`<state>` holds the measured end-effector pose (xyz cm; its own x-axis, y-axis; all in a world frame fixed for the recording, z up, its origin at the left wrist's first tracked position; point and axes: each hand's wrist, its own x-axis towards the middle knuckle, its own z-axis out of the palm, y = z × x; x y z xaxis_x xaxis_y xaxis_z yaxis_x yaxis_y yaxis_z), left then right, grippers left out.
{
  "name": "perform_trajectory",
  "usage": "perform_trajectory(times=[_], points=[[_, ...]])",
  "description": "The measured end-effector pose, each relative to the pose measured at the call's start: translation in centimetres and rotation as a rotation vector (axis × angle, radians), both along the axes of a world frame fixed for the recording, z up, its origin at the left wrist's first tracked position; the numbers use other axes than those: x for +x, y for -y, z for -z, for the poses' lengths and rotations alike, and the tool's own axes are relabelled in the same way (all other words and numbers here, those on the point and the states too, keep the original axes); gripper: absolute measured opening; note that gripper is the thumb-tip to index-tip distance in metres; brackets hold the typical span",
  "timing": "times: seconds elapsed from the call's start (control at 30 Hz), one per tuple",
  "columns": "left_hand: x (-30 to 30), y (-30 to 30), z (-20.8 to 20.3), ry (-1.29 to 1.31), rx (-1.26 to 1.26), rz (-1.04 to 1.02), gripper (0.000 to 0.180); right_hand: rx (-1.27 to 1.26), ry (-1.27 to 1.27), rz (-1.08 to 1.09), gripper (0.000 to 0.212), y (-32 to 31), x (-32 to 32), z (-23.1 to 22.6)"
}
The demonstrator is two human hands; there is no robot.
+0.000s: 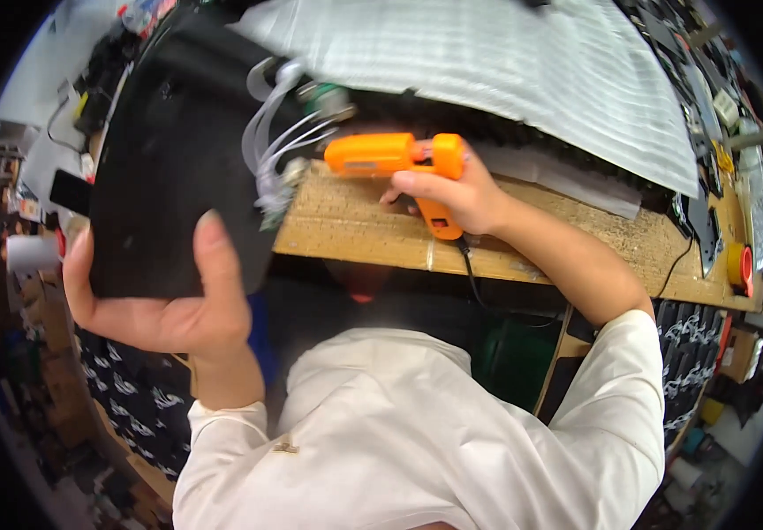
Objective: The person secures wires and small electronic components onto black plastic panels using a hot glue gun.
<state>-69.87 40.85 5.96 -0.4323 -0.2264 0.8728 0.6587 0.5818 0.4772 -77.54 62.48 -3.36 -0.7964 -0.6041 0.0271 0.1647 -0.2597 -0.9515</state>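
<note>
My right hand [457, 196] grips an orange glue gun [395, 157] by its handle, nozzle pointing left toward a bundle of white wires [271, 146] and a small connector at the edge of a large black panel [169, 168]. My left hand [165, 300] holds that black panel from below, thumb up over its front face. The gun's black cord [474, 283] drops off the bench edge toward my body.
A wooden workbench [523, 234] runs across the middle, with a sheet of silvery bubble wrap [505, 62] behind it. A roll of orange tape [739, 265] sits at the bench's right end. Boxes and clutter fill the floor at left and right.
</note>
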Motion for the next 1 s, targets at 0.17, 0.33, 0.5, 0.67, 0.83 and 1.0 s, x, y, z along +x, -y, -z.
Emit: perform_trajectory(times=[0.17,0.33,0.5,0.67,0.83,1.0], points=[[1.9,4.1,8.1,0.198,-0.038,-0.386,0.069,-0.010,-0.025,0.043,0.031,0.5,1.0,-0.6],[1.1,2.7,12.7,0.076,-0.417,-0.491,0.060,0.143,-0.276,-0.102,0.036,0.0,1.2,0.0],[0.8,2.2,12.5,0.104,-0.363,-0.367,0.049,0.316,-0.687,-0.135,0.037,0.6,0.5,-0.5],[1.7,2.9,12.3,0.181,-0.328,-0.322,0.044,0.410,-0.657,-0.158,0.033,1.5,0.5,-1.3],[1.9,4.5,11.5,0.275,-0.813,-0.389,0.058,0.467,-0.807,-0.107,0.032,2.3,1.2,-1.5],[1.7,4.6,11.8,0.295,-0.537,-0.236,0.047,0.485,-0.769,-0.139,0.030,2.4,1.1,-1.6]])
